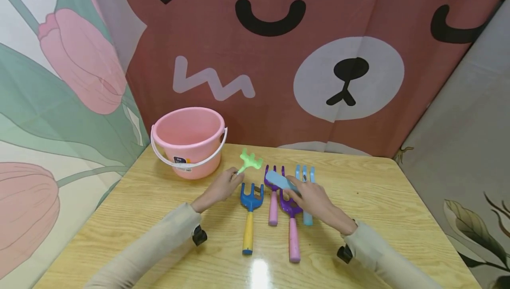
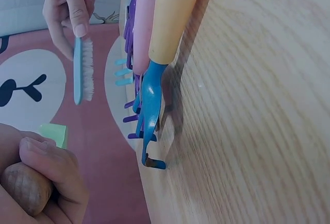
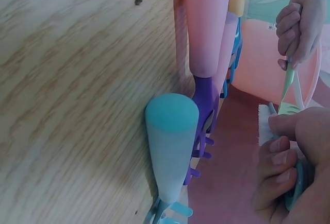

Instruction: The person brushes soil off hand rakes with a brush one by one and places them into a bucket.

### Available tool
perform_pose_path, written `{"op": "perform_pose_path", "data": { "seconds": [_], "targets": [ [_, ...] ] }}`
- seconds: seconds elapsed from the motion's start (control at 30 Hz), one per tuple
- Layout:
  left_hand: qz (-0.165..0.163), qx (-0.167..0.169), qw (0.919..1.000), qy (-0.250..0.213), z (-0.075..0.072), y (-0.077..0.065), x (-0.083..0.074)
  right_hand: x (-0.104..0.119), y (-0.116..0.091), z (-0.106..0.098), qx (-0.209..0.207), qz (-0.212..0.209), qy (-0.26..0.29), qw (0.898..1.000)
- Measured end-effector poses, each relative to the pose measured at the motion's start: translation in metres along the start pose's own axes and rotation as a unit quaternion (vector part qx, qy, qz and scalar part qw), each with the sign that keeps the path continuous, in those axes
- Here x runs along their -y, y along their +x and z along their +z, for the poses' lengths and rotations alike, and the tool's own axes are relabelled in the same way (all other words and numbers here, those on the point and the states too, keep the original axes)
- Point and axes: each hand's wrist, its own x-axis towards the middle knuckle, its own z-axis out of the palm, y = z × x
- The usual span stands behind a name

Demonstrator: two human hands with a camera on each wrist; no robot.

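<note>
My left hand (image 1: 224,186) grips the wooden handle (image 2: 27,189) of a small green hand rake (image 1: 250,161), its tines pointing up and away over the table. A light blue brush (image 1: 280,180) with white bristles (image 2: 88,74) is in my right hand (image 1: 316,198), the fingers curled round its handle and the bristles facing down. Beneath the hands lie a blue hand fork with a yellow handle (image 1: 248,231), two purple forks with pink handles (image 1: 294,240), and a light blue fork (image 1: 307,218), partly hidden by my right hand. The brush is held above them, near the green rake.
A pink bucket (image 1: 195,147) with a white handle stands at the table's back left, beyond my left hand. The wooden table (image 1: 370,200) ends at a curtain (image 1: 271,121) printed with a bear. Dark specks of dirt dot the tabletop.
</note>
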Motion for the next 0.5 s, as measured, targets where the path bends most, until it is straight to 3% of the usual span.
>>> {"op": "perform_pose_path", "data": {
  "seconds": [0.5],
  "targets": [
    [0.003,0.016,0.9999,-0.003,-0.0037,0.0005,-0.0041,-0.0068,-0.0047,0.0019,0.006,0.018,0.000,1.000]
  ]
}}
